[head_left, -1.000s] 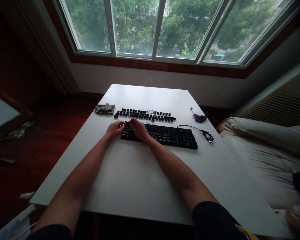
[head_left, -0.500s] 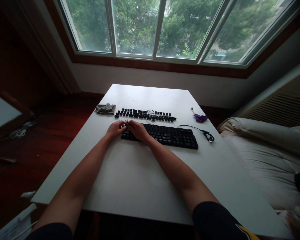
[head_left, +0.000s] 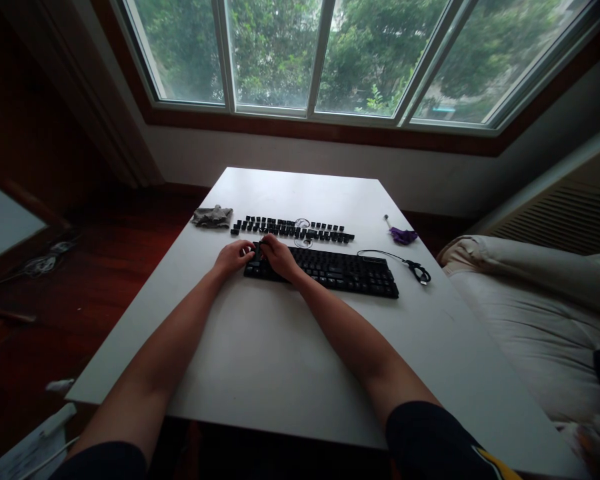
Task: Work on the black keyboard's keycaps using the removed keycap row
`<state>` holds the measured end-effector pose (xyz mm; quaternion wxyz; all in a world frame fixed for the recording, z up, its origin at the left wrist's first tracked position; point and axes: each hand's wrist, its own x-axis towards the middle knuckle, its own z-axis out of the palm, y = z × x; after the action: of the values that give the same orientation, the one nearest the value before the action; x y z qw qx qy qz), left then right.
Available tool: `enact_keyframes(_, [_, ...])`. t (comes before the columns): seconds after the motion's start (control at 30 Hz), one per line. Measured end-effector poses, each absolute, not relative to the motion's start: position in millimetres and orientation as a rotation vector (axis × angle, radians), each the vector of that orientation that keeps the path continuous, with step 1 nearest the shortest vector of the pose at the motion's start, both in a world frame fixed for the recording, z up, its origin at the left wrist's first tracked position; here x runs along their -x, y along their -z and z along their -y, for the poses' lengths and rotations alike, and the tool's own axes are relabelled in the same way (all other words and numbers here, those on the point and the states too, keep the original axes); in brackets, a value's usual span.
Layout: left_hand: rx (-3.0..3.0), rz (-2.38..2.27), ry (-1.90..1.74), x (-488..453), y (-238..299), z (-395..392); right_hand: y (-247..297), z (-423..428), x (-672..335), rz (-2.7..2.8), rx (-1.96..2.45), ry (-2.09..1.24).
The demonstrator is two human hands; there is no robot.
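Note:
A black keyboard (head_left: 340, 271) lies across the middle of the white table (head_left: 280, 360). Both my hands sit at its left end. My left hand (head_left: 234, 256) is curled beside the keyboard's left edge, fingers pinched toward the right hand. My right hand (head_left: 279, 257) rests on the left keys with fingers bent, and a small dark piece shows between the two hands' fingertips; I cannot make out what it is. Behind the keyboard, rows of loose black keycaps (head_left: 293, 229) are laid out, with a thin wire tool (head_left: 301, 223) among them.
A crumpled grey cloth (head_left: 211, 216) lies left of the keycaps. A purple item (head_left: 401, 234) and the keyboard's coiled cable (head_left: 417, 270) lie at the right. A cushioned seat (head_left: 530, 313) adjoins the table's right side. Windows stand behind, dark wood floor at the left.
Both hands have stayed at the keyboard's left end with small finger movements; the right hand's fingers have shifted slightly back onto the keys. The view has drifted a little.

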<state>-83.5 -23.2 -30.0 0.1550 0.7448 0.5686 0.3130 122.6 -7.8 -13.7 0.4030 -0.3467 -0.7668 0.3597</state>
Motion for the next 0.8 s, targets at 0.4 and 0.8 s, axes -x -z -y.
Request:
enact_keyframes(0.4, [-2.116, -1.655, -0.892, 82.8, 29.4, 22.5, 15.5, 11.9, -121.1, 1.889, 0.875, -0.865])
enact_keyframes(0.8, [-2.116, -1.635, -0.909, 87.1, 32.6, 22.8, 7.0, 16.4, -121.0, 2.086, 0.966, -0.439])
